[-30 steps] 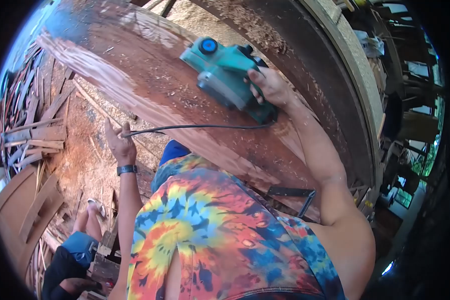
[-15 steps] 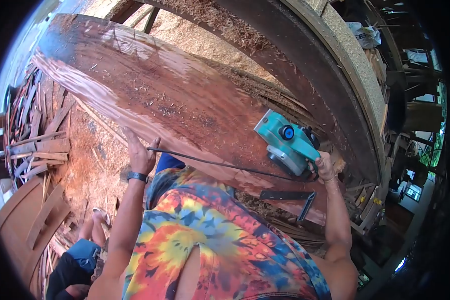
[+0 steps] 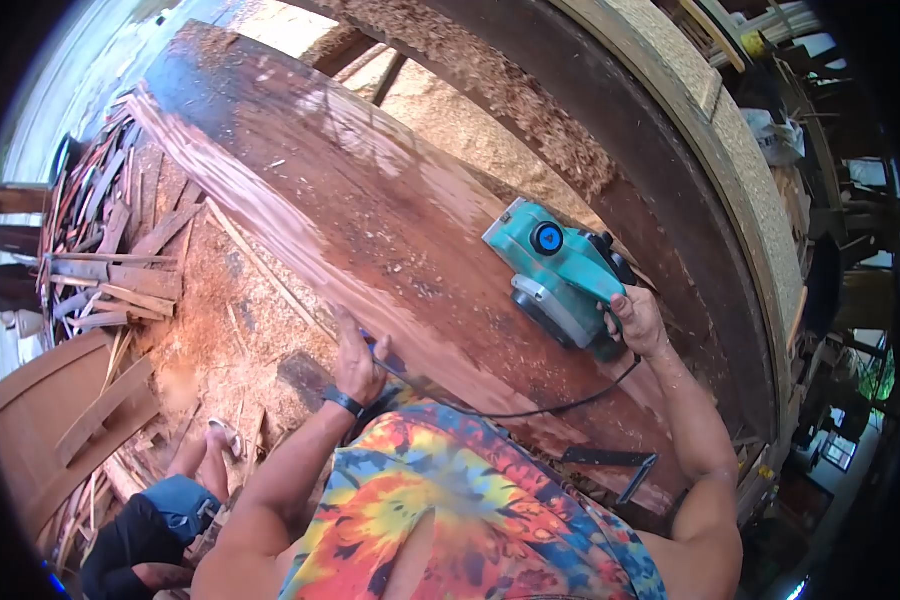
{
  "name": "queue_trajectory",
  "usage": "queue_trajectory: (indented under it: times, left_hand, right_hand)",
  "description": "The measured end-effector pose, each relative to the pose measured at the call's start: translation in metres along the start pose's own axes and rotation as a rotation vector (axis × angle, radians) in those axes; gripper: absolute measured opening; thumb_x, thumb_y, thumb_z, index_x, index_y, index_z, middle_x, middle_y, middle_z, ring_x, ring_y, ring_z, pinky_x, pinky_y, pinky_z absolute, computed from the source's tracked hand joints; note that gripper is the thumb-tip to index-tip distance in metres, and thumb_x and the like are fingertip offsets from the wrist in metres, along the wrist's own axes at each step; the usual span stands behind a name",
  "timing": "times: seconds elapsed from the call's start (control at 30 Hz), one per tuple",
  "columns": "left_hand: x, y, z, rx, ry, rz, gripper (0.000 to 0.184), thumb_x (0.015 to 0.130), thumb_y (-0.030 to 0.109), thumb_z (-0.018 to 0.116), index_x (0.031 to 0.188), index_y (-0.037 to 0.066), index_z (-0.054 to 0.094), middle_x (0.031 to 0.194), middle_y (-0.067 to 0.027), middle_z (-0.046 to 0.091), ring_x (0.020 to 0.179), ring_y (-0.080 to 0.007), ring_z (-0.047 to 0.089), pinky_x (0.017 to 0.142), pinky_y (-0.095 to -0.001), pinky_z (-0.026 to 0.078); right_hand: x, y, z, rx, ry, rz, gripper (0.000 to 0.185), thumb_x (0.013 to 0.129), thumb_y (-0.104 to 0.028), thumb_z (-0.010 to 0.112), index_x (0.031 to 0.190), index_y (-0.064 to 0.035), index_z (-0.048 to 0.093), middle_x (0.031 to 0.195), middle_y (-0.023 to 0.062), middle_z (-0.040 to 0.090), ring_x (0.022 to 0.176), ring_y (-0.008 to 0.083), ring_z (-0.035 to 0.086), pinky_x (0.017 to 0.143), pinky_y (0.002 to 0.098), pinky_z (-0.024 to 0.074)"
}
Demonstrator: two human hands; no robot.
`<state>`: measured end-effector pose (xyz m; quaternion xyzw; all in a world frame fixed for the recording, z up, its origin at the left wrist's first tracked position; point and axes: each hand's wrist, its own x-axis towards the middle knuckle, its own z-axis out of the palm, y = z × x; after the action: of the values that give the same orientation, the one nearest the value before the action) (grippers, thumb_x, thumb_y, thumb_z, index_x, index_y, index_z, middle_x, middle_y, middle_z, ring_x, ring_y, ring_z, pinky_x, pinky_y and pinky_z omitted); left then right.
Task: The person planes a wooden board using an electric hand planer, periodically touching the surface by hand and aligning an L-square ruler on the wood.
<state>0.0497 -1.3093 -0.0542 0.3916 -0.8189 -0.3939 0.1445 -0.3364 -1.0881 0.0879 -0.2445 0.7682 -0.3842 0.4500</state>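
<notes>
A wide reddish plank [image 3: 370,220] slopes from upper left to lower right, with shavings scattered over it. On its right part rests a teal electric planer [image 3: 560,270]. My right hand [image 3: 637,320] is wrapped round the planer's rear handle. A black cord [image 3: 530,412] curves from the planer's back across the plank to my left hand [image 3: 360,365], which is at the plank's near edge with the cord at its thumb. A dark wristband [image 3: 343,401] is on the left wrist. A black try square [image 3: 610,458] lies at the plank's lower right end.
Beyond the plank curves a large dark timber frame [image 3: 660,190] holding shavings. Scrap wood [image 3: 110,270] is piled at the left, by sawdust-covered ground [image 3: 215,310]. A seated person in dark clothes [image 3: 135,545] is at the lower left. Curved boards [image 3: 55,420] lean nearby.
Over the last second, the planer came back along the plank toward the lower right, then shifted slightly up-left relative to the square. My left hand has moved right along the near edge with the cord.
</notes>
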Motion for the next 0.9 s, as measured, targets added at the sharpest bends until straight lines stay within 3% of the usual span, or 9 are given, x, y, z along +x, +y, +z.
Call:
queue_trajectory:
  times: [0.03,0.1,0.13,0.17,0.23,0.33,0.43,0.7,0.9]
  left_hand:
    - [-0.003,-0.005,-0.002,0.063,-0.031,0.011,0.101,0.094,0.014,0.062,0.157,-0.001,-0.016,0.146,-0.0424,0.036,0.091,-0.0452,0.063,0.078,-0.0487,0.054]
    - [-0.002,-0.006,-0.015,-0.113,-0.174,-0.139,0.097,0.096,0.024,0.063,0.159,-0.003,-0.006,0.139,-0.0387,0.047,0.096,-0.0433,0.065,0.080,-0.0463,0.055]
    - [-0.003,-0.018,-0.016,-0.075,-0.126,0.031,0.098,0.097,0.028,0.064,0.159,-0.003,-0.006,0.129,-0.0368,0.053,0.099,-0.0454,0.064,0.083,-0.0486,0.054]
    - [0.007,-0.004,-0.037,-0.139,-0.218,-0.044,0.097,0.097,0.031,0.063,0.159,-0.004,-0.002,0.140,-0.0398,0.045,0.100,-0.0482,0.063,0.086,-0.0500,0.053]
    - [0.004,-0.027,-0.045,0.040,-0.149,0.140,0.095,0.088,0.020,0.071,0.156,-0.009,0.012,0.151,-0.0404,0.031,0.126,-0.0511,0.050,0.103,-0.0513,0.045]
    - [0.029,-0.050,-0.076,0.076,-0.126,0.076,0.092,0.089,0.023,0.070,0.158,-0.004,0.016,0.161,-0.0355,0.018,0.136,-0.0520,0.042,0.108,-0.0510,0.042]
    - [0.073,-0.076,-0.106,-0.025,-0.075,-0.094,0.090,0.090,0.022,0.068,0.159,0.000,0.015,0.163,-0.0308,0.017,0.138,-0.0515,0.040,0.109,-0.0513,0.041]
    - [0.178,-0.143,-0.175,-0.009,0.123,-0.090,0.091,0.087,0.012,0.068,0.161,0.004,0.016,0.164,-0.0285,0.017,0.135,-0.0495,0.045,0.104,-0.0486,0.046]
    - [0.197,-0.155,-0.207,0.010,0.035,-0.066,0.074,0.094,0.019,0.062,0.158,0.003,0.028,0.162,-0.0278,0.026,0.140,-0.0449,0.043,0.112,-0.0559,0.034]
  right_hand:
    - [0.017,-0.014,0.012,0.005,-0.005,-0.008,0.070,0.090,-0.073,0.059,0.081,-0.0027,0.062,0.057,-0.0009,0.053,0.050,0.0063,0.049,0.046,0.0240,0.0374]
    - [0.052,-0.043,0.035,-0.006,-0.017,-0.031,0.069,0.091,-0.072,0.059,0.080,-0.0032,0.062,0.057,-0.0013,0.053,0.049,0.0061,0.048,0.046,0.0239,0.0372]
    - [0.071,-0.058,0.048,-0.019,-0.024,-0.044,0.068,0.091,-0.071,0.059,0.080,-0.0033,0.062,0.056,-0.0014,0.052,0.049,0.0061,0.048,0.046,0.0238,0.0370]
    - [0.092,-0.075,0.062,-0.032,-0.031,-0.060,0.068,0.091,-0.070,0.059,0.079,-0.0035,0.061,0.056,-0.0015,0.052,0.049,0.0060,0.048,0.046,0.0238,0.0369]
    - [0.131,-0.114,0.091,-0.054,-0.064,-0.090,0.068,0.093,-0.070,0.057,0.079,-0.0031,0.061,0.055,-0.0006,0.052,0.046,0.0067,0.049,0.044,0.0239,0.0371]
    - [0.196,-0.169,0.135,-0.068,-0.087,-0.095,0.069,0.094,-0.070,0.054,0.080,-0.0025,0.061,0.054,0.0006,0.051,0.044,0.0076,0.048,0.042,0.0244,0.0377]
    - [0.259,-0.222,0.188,-0.036,-0.056,-0.113,0.067,0.093,-0.068,0.058,0.073,-0.0041,0.060,0.050,-0.0005,0.049,0.040,0.0074,0.047,0.039,0.0253,0.0363]
    - [0.410,-0.352,0.291,-0.164,-0.086,-0.132,0.068,0.095,-0.068,0.055,0.075,-0.0034,0.060,0.052,0.0010,0.049,0.040,0.0098,0.045,0.038,0.0258,0.0360]
    - [0.533,-0.455,0.381,-0.122,-0.093,-0.170,0.070,0.090,-0.073,0.057,0.075,-0.0047,0.058,0.055,0.0017,0.050,0.042,0.0118,0.046,0.040,0.0296,0.0379]
